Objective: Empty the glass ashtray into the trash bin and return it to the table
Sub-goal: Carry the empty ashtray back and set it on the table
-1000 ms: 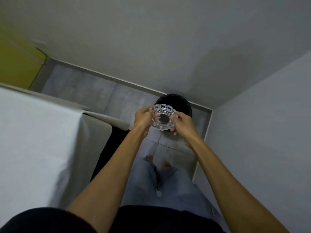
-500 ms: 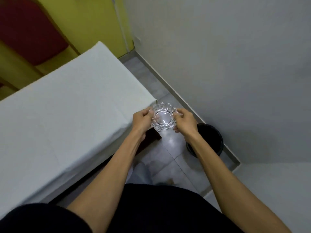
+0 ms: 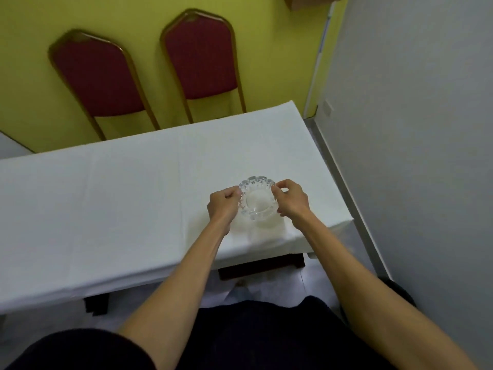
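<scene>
A round cut-glass ashtray (image 3: pixel 257 197) with a scalloped rim is held upright over the right end of the white-clothed table (image 3: pixel 120 198). My left hand (image 3: pixel 223 205) grips its left rim and my right hand (image 3: pixel 290 200) grips its right rim. The bowl looks empty. Whether its base touches the cloth cannot be told. A sliver of the black trash bin (image 3: pixel 400 291) shows on the floor at the lower right, mostly hidden behind my right forearm.
Two red chairs with gold frames (image 3: pixel 98 76) (image 3: pixel 204 56) stand against the yellow wall behind the table. A grey wall (image 3: pixel 426 129) runs close along the right, leaving a narrow strip of floor beside the table's right end.
I have turned left from the bin to face the table. The ashtray, still in both hands, has moved from above the floor by the table corner to over the tabletop.
</scene>
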Demonstrator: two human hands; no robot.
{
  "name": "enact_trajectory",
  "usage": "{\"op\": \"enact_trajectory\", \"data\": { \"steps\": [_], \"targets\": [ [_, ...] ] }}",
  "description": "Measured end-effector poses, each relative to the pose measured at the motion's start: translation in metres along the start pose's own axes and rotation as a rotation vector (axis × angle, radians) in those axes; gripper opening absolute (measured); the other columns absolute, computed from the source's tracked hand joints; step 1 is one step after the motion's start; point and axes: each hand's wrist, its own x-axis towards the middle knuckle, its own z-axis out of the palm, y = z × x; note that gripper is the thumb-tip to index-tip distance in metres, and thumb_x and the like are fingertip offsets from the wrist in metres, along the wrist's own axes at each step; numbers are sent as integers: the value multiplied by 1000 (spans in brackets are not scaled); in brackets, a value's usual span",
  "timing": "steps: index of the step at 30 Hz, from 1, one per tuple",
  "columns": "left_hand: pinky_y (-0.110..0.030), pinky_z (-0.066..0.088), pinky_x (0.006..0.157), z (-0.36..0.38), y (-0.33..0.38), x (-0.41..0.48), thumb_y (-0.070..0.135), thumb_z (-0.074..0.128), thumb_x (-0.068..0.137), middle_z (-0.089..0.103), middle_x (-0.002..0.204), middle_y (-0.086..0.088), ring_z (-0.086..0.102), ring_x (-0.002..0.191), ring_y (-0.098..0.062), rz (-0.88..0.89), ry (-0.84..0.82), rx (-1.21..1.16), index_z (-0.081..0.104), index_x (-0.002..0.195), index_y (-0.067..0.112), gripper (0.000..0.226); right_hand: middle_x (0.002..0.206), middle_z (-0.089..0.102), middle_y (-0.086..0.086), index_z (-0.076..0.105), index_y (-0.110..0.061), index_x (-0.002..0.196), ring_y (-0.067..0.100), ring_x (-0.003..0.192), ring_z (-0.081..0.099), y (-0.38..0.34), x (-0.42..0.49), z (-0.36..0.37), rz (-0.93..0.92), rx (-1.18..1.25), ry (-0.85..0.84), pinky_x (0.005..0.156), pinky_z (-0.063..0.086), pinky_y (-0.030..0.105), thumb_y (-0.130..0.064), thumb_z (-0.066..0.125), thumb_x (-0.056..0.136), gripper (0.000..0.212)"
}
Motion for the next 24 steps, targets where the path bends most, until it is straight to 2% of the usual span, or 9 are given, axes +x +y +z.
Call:
{"op": "enact_trajectory", "data": {
  "steps": [5,9,11,13,15,18,20,23,24],
  "targets": [
    [-28,46,69,-30,6,40,31,63,83,55,73,6,48,72,-17,-6,39,19,57,67,28,17,77,62,2,59,-18,108,20,57,58,-24,33,42,-17,-16,-34,58,53,31,-34,55,96,21],
    [-28,43,66,-44,7,66,29,64,83,55,74,5,47,72,-17,-23,47,15,62,70,30,13,101,69,12,62,-22,108,29,78,65,-32,58,72,-17,-56,-34,79,59,42,-39,56,93,23],
    [-26,43,68,-46,4,75,26,64,87,58,76,4,50,72,-17,-50,52,17,65,65,26,22,104,70,13,63,-22,109,31,84,67,-33,66,81,-9,-80,-35,84,59,46,-40,56,93,25],
    [-26,42,70,-45,1,83,24,64,88,57,78,5,51,74,-17,-72,77,7,60,59,27,30,101,71,13,66,-18,105,34,88,69,-33,74,86,-9,-121,-36,85,59,48,-39,55,93,27],
    [-24,40,71,-40,-2,90,20,62,90,52,81,6,47,76,-16,-81,100,2,54,66,30,27,86,70,11,66,-12,85,37,89,70,-33,82,88,-28,-201,-44,83,59,49,-35,53,93,27],
    [-19,40,79,-33,4,93,12,57,92,55,88,6,48,82,-18,-85,142,-15,58,74,32,28,69,61,9,52,-10,65,38,80,69,-39,94,91,-51,-283,-48,78,59,47,-29,49,96,37],
    [-20,47,90,-26,9,94,10,54,94,67,99,1,60,94,-22,-77,181,-21,73,91,27,27,72,59,9,54,-5,72,33,77,62,-44,103,90,-71,-308,-52,74,54,41,-26,46,97,34],
    [-24,48,90,-17,15,90,10,49,97,69,101,-2,63,97,-25,-89,239,-54,71,93,17,24,87,61,8,61,0,96,28,87,57,-45,112,90,-94,-336,-76,82,50,41,-26,45,98,30],
    [-28,51,94,-17,13,88,12,49,98,72,110,-5,66,105,-28,-89,264,-54,73,104,11,24,91,60,7,61,-1,101,27,89,57,-44,111,92,-97,-342,-81,84,50,41,-27,45,99,30]
  ]
}}
